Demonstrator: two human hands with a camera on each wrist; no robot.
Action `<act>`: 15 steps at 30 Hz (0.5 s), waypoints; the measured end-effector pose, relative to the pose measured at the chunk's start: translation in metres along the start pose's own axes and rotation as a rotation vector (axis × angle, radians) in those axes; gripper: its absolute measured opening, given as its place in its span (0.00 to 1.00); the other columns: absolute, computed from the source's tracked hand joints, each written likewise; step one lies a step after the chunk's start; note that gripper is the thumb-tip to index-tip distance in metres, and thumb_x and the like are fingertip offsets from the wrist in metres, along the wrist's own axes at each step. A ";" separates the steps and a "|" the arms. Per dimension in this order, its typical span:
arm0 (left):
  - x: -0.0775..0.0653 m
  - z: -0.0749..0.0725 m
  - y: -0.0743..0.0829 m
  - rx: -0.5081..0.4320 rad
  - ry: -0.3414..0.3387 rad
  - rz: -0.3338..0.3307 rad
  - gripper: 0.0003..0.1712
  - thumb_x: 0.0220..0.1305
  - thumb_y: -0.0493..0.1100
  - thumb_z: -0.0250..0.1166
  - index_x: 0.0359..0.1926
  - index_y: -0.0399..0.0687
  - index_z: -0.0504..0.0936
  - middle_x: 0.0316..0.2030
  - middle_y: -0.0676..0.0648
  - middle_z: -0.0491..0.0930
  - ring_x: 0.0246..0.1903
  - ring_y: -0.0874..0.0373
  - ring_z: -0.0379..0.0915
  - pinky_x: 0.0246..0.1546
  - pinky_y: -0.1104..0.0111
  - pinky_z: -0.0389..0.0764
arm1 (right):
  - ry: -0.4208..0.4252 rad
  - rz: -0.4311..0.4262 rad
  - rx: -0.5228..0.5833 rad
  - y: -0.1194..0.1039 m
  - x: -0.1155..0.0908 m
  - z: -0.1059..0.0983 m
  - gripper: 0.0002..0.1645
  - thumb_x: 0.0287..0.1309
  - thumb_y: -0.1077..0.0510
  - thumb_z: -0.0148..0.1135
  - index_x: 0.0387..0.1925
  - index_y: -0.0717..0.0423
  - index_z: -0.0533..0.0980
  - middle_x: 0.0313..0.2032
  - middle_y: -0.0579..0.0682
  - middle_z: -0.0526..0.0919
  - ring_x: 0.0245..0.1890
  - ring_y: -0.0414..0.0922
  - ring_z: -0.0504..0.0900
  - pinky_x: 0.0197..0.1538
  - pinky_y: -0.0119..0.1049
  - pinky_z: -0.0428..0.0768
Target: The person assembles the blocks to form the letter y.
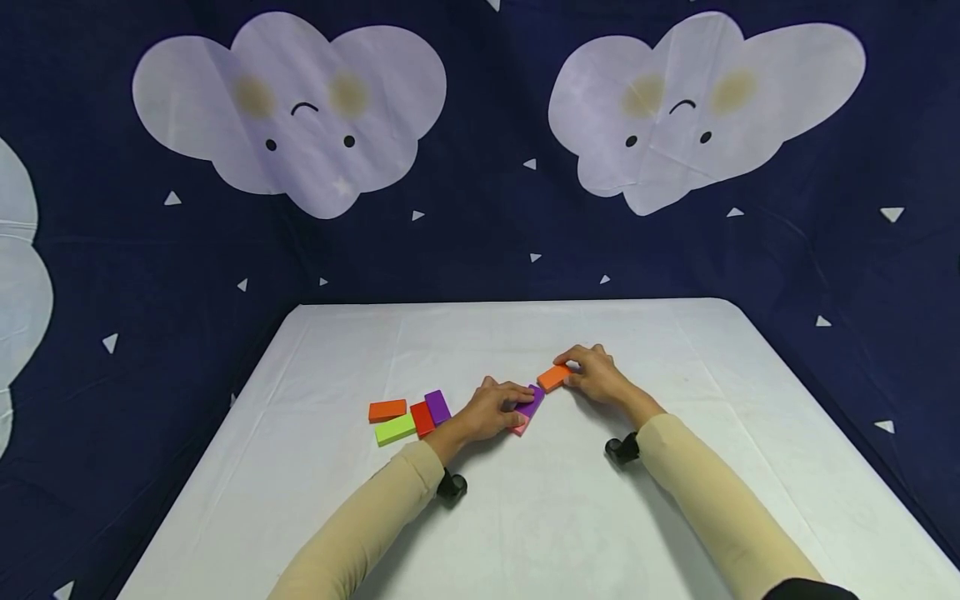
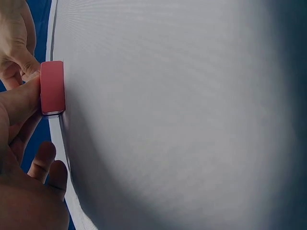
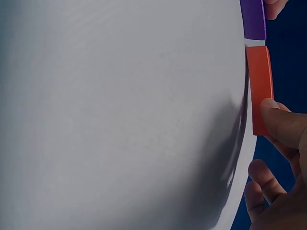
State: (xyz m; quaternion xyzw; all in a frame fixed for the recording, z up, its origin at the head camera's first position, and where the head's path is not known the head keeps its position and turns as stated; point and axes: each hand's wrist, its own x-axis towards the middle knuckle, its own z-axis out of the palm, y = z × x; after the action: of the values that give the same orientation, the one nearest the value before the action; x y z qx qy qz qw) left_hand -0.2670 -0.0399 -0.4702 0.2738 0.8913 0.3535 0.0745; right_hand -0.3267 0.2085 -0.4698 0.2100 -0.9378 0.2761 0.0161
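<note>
My left hand (image 1: 491,410) pinches a purple block (image 1: 534,403) near the table's middle. A pink block (image 1: 520,428) lies end to end with it, partly covered by the thumb; in the left wrist view the pink block (image 2: 53,87) stands out beside the fingers. My right hand (image 1: 597,375) pinches an orange block (image 1: 553,378) between thumb and fingers, just beyond the purple one. From the right wrist, a narrow gap shows between the orange block (image 3: 260,81) and the purple block (image 3: 253,20).
Left of my left hand, several blocks lie grouped: another orange block (image 1: 387,411), a lime green block (image 1: 395,430), a red block (image 1: 422,418) and a second purple block (image 1: 437,407). All lie on a white-covered table (image 1: 337,358), with a dark blue cloud-patterned cloth (image 1: 495,167) behind.
</note>
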 end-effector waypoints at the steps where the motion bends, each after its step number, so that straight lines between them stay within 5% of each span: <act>1: 0.000 0.000 0.000 0.000 0.001 0.002 0.19 0.59 0.42 0.65 0.54 0.50 0.81 0.59 0.56 0.76 0.43 0.59 0.59 0.46 0.67 0.57 | -0.004 0.003 0.000 0.000 0.000 0.000 0.19 0.53 0.62 0.63 0.49 0.51 0.79 0.52 0.52 0.81 0.44 0.50 0.68 0.48 0.44 0.60; 15: 0.000 0.000 0.000 0.015 -0.001 -0.007 0.19 0.60 0.42 0.64 0.54 0.51 0.81 0.59 0.57 0.75 0.42 0.60 0.59 0.45 0.67 0.57 | -0.009 0.001 0.004 -0.003 0.002 -0.003 0.23 0.53 0.60 0.64 0.53 0.51 0.77 0.53 0.54 0.80 0.42 0.51 0.67 0.45 0.41 0.61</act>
State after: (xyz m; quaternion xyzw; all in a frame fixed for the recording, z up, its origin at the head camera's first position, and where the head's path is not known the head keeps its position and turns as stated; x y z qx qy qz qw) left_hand -0.2673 -0.0394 -0.4703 0.2715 0.8948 0.3466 0.0741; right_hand -0.3274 0.2073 -0.4661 0.2110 -0.9374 0.2770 0.0115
